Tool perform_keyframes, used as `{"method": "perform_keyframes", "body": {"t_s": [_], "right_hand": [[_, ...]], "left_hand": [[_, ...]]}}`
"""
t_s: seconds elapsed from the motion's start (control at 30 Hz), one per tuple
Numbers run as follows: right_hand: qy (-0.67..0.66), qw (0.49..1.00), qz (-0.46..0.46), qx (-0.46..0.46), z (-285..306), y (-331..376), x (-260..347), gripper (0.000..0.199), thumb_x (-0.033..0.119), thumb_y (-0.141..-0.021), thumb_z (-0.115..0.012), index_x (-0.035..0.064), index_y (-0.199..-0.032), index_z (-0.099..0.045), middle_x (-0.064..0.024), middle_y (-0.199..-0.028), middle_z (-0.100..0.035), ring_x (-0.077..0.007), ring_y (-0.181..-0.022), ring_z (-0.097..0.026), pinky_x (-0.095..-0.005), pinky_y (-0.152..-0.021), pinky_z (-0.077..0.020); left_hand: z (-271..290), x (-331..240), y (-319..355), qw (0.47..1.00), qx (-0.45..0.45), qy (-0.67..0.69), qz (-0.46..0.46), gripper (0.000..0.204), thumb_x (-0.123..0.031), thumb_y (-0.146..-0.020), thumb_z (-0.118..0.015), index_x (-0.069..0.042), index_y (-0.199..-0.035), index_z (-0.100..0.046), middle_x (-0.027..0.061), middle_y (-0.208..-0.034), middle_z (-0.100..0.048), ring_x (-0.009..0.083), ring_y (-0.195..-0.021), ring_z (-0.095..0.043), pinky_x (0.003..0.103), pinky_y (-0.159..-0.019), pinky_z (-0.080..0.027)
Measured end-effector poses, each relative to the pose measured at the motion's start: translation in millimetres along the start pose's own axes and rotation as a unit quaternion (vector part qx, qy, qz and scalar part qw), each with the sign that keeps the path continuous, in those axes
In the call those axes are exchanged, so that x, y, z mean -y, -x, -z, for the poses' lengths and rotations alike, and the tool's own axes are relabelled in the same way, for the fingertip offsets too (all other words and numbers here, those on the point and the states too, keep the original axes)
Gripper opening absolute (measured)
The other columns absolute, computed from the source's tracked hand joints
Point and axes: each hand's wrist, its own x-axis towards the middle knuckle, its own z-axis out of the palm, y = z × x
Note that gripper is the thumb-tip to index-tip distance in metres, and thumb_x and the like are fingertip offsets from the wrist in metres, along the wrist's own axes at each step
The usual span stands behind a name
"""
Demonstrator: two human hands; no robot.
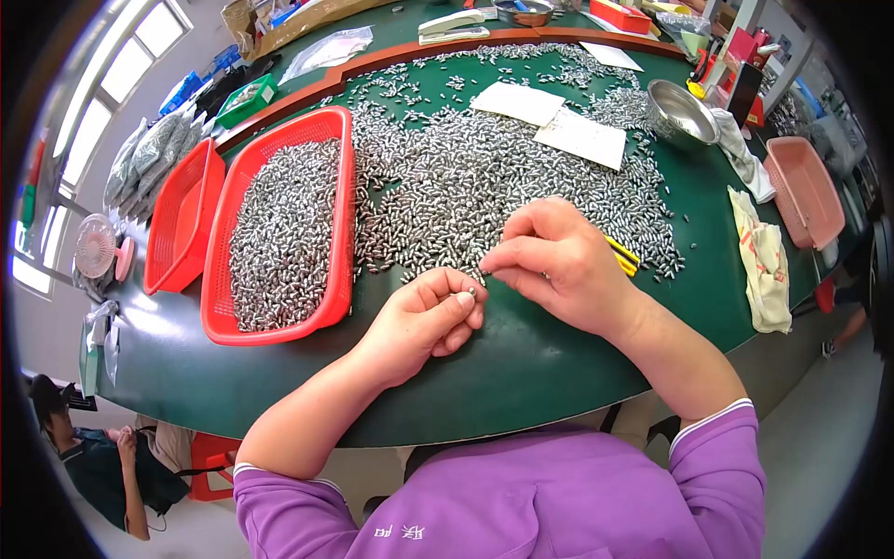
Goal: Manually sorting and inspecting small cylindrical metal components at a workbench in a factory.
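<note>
My left hand (419, 321) is closed in front of the pile, its thumb and forefinger pinching a small silvery metal piece (472, 293). Just above and to the right, my right hand (563, 265) has its thumb and forefinger pinched together, close to the left fingertips. Whatever lies between the right fingertips is too small to make out. Behind both hands spreads a wide pile of small, pointed, silvery metal pieces (447, 172). To the left, a red plastic basket (345, 200) holds many more of the same pieces (284, 233).
An empty-looking red basket (186, 219) stands far left, near stacked bags (154, 163). White papers (582, 138) lie on the pile. Yellow sticks (622, 255) rest beside my right hand. On the right are a steel bowl (683, 114), a cloth (764, 265) and a pink basket (805, 191).
</note>
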Motion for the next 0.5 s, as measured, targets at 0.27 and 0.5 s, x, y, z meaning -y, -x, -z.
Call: {"method": "perform_keyframes", "body": {"t_s": [0.27,0.5], "right_hand": [[0.062,0.995,-0.069,0.023,-2,7,-11,0.017,0.007,-0.072,-0.075,0.0116,-0.088,-0.071,-0.0046,-0.092,-0.056,-0.025,-0.09,-0.057,-0.0373,-0.079,-0.0474],[0.064,0.995,-0.046,0.068,-5,8,-10,0.014,0.009,-0.071,-0.073,0.0098,-0.084,-0.067,-0.006,-0.094,-0.055,-0.0261,-0.093,-0.056,-0.0389,-0.082,-0.0473]], "left_hand": [[-3,-1,0,1.0,-0.022,0.014,0.016,0.014,-0.011,-0.098,-0.05,-0.005,-0.11,-0.054,0.0024,-0.089,-0.058,0.006,-0.062,-0.045,0.019,-0.052,-0.033],[-2,0,-1,0.999,-0.037,0.025,0.021,0.019,-0.009,-0.095,-0.049,-0.005,-0.113,-0.053,0.0034,-0.093,-0.058,0.0068,-0.063,-0.046,0.02,-0.053,-0.034]]}}
